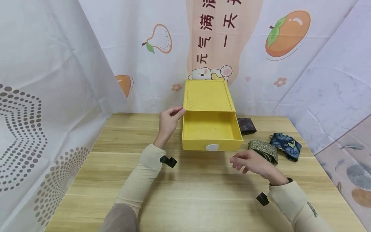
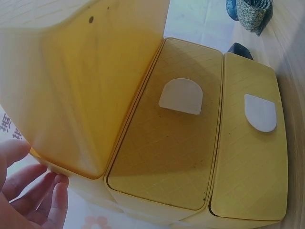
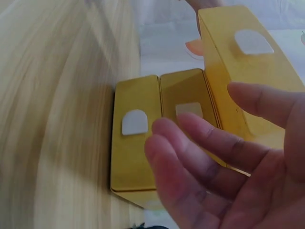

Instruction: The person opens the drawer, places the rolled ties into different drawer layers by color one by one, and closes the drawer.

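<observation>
A yellow plastic drawer box point(image 1: 207, 95) stands at the back of the wooden table point(image 1: 185, 193). Its upper drawer point(image 1: 229, 144) is pulled out toward me, empty inside, with a white pull tab point(image 1: 212, 147) on its front. My left hand point(image 1: 169, 119) rests with straight fingers against the box's left side near the top edge; the left wrist view shows the fingers point(image 2: 33, 191) loose beside the box point(image 2: 86, 86). In front of the drawer hovers my right hand point(image 1: 249, 162), fingers relaxed, holding nothing. The right wrist view shows that palm point(image 3: 228, 162) facing the drawer fronts point(image 3: 135, 152).
Three rolled patterned cloths lie right of the box: a dark one point(image 1: 246, 125) by its back corner, an olive one point(image 1: 263, 150) just beyond my right hand, and a blue one point(image 1: 285, 145) farther right. Printed curtains close in the left, back and right sides.
</observation>
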The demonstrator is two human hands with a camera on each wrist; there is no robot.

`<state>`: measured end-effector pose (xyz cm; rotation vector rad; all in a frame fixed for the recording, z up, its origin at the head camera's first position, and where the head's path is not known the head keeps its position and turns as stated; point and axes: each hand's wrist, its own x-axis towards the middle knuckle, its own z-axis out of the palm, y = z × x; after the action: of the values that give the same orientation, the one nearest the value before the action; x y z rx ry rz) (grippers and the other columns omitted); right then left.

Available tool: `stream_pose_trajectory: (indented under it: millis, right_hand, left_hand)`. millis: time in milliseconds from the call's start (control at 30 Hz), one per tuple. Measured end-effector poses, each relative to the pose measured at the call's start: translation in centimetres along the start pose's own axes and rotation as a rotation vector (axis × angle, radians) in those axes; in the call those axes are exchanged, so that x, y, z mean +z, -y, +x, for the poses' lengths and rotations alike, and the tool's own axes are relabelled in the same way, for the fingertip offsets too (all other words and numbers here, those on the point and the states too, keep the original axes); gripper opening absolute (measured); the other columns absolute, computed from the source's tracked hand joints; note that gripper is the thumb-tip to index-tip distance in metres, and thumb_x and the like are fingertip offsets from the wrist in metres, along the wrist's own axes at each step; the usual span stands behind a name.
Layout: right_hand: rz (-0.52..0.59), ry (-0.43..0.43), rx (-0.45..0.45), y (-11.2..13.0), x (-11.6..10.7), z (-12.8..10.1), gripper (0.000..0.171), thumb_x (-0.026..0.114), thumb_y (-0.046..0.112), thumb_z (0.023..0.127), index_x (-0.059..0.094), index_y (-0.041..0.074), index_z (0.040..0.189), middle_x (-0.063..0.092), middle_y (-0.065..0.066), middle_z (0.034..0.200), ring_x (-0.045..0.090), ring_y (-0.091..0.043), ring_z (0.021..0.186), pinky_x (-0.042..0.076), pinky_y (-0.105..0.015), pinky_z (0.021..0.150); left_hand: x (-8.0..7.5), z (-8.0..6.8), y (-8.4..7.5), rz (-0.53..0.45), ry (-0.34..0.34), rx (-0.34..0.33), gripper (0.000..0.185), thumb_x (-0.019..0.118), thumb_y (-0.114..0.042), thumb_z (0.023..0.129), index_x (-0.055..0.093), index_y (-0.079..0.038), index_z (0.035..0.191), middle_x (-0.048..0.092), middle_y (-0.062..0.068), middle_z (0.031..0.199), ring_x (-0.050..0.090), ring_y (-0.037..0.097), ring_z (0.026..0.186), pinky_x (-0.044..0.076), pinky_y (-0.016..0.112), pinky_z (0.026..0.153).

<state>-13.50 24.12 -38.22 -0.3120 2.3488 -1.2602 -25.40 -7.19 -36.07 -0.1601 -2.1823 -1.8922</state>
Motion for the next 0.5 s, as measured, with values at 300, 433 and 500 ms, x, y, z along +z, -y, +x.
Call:
stream_pose_trajectory:
  millis: [300,433,500]
  right_hand:
    - [-0.106,-0.104,0.028,0.1,-1.3,-0.4,0.039,0.055,0.031,0.099,0.067,-0.002,0.116,0.071,-0.013,0.101,0.064,-0.022,0.093,0.055,-0.030,0.074]
    - [-0.131,-0.133,0.037,0.1,-1.8,-0.4,0.041,0.054,0.033,0.100,0.066,-0.002,0.117,0.071,-0.013,0.103,0.063,-0.021,0.094,0.054,-0.030,0.074]
    - [-0.137,-0.142,0.041,0.0,-2.1,-0.4,0.043,0.054,0.033,0.100,0.065,-0.003,0.119,0.071,-0.014,0.104,0.063,-0.022,0.095,0.054,-0.030,0.074]
  left_hand:
    - [0.0,0.1,0.1,0.018,0.005,-0.001,0.029,0.072,-0.023,0.089,0.073,-0.002,0.110,0.072,0.015,0.109,0.065,0.015,0.089,0.053,0.018,0.072]
    - [0.0,0.1,0.2,0.010,-0.001,0.001,0.028,0.073,-0.022,0.089,0.073,-0.002,0.109,0.073,0.015,0.108,0.064,0.014,0.088,0.052,0.016,0.072]
    - [0.0,0.1,0.2,0.006,-0.003,0.001,0.028,0.073,-0.022,0.089,0.073,-0.002,0.109,0.072,0.015,0.108,0.064,0.013,0.087,0.052,0.016,0.072]
